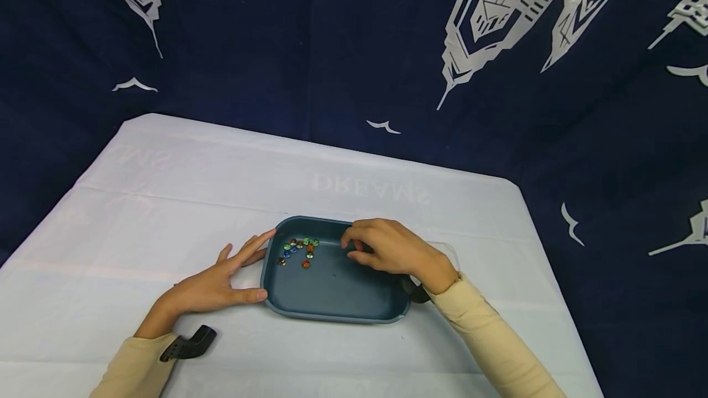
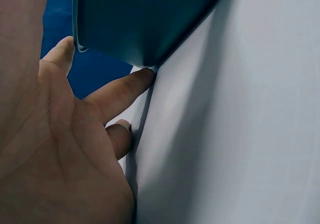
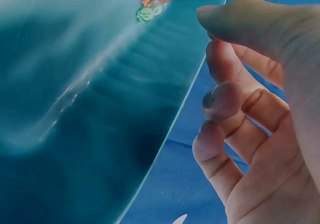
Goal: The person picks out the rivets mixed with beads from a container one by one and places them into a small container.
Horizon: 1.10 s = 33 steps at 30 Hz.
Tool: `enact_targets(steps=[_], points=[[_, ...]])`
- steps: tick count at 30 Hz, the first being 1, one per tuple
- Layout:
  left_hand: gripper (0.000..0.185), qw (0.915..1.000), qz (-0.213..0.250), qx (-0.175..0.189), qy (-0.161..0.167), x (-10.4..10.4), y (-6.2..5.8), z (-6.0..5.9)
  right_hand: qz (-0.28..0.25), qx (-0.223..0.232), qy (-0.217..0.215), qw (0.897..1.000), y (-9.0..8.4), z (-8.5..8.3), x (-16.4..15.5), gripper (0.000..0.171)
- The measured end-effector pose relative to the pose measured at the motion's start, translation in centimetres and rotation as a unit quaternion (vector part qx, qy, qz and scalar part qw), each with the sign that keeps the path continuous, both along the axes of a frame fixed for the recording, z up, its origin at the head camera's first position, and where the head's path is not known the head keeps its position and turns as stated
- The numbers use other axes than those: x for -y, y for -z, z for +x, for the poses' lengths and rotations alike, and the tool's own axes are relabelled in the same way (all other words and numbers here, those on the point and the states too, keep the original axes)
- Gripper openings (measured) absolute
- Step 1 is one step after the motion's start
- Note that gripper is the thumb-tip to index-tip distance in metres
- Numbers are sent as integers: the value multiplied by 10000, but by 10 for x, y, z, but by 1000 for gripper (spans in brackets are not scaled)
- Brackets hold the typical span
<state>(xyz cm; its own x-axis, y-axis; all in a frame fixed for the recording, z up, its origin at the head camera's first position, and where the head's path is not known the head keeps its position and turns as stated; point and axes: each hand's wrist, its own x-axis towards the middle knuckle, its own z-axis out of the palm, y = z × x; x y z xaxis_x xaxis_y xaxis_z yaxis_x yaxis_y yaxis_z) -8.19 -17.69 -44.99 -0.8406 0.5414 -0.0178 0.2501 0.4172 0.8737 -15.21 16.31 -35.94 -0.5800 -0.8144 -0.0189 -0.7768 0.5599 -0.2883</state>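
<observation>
A dark teal tray [image 1: 337,290] sits near the middle of the white-covered tabletop [image 1: 166,201], with a cluster of small coloured glass beads [image 1: 298,249] lying in its far left corner. The left hand [image 1: 221,284] lies flat with fingers spread, thumb and fingertips touching the tray's left rim. The right hand [image 1: 389,249] hovers over the tray's far right part, fingers curled loosely; whether it pinches a bead cannot be told.

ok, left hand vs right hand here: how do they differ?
The left hand lies flat on the table, fingers straight, touching the tray from outside. The right hand is curled over the tray's far rim, above its inside. The beads lie nearer the left hand. Both hold nothing visible.
</observation>
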Motion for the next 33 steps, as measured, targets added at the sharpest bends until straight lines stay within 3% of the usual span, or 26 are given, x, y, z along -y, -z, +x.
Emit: enact_targets(steps=[33], points=[[99,10000,-90,10,12,-1,0,0,121,176,-721,9972,15,-7,60,15]])
